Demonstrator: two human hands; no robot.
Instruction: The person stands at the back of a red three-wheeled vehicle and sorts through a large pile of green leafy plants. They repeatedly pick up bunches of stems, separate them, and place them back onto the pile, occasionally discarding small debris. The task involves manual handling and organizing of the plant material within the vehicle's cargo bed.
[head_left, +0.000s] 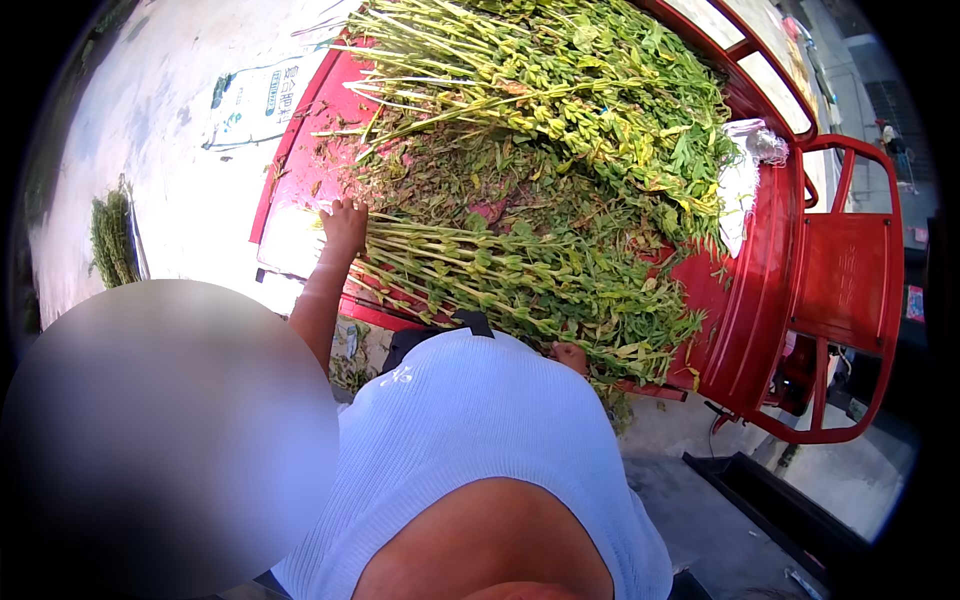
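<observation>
A loose bundle of sesame stalks point(500, 265), green with pods and leafy tops, lies across the near side of a red cargo bed. My left hand point(345, 228) is closed around the bare stem ends at the bundle's left. Close to my body, my right hand point(570, 357) is curled at the bundle's near edge, beside the leafy part. Leaves and my clothing partly hide that hand, and what its fingers grip cannot be made out. Farther back on the bed, a larger heap of sesame stalks point(560, 85) lies with its stems toward the left.
Fallen leaves point(420, 175) litter the red cargo bed point(290, 195) between bundle and heap. A white sack point(742, 180) lies at the bed's right, before a red metal frame point(845, 290). On the pale ground are a flattened printed sack point(255, 100) and another plant bundle point(113, 238).
</observation>
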